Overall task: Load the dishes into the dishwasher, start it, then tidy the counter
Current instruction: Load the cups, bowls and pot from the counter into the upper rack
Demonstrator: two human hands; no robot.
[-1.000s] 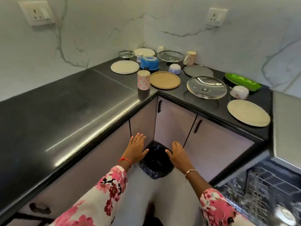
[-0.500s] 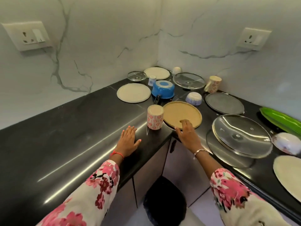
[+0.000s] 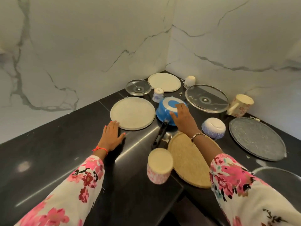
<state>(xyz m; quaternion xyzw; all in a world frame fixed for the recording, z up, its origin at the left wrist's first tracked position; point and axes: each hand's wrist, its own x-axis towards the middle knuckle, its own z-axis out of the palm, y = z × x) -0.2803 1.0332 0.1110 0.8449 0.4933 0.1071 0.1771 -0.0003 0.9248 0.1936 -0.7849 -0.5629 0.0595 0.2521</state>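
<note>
The right hand (image 3: 182, 119) reaches over the tan plate (image 3: 190, 162) and rests on the upturned blue pan (image 3: 163, 111). Its fingers (image 3: 179, 106) are spread and lightly bent over the pan's white base, with the thumb against the blue side. They lie on the pan rather than closing round it. The pan's black handle (image 3: 160, 134) points toward the person and ends just beside the tan plate.

The left hand (image 3: 112, 136) lies flat on the black desk (image 3: 65, 152), fingers straight and holding nothing. Its fingertips are at the rim of a cream plate (image 3: 132, 113), which sits just left of the pan.

A floral cup (image 3: 159, 165) stands upside down at the desk's edge, touching the tan plate. Right of the pan are an upturned bowl (image 3: 213, 130) and a grey plate (image 3: 257, 138). Behind it are a small cup (image 3: 158, 95), a small lid (image 3: 138, 87), a second cream plate (image 3: 164, 82), a big lid (image 3: 206, 98) and a mug (image 3: 241, 106).
</note>
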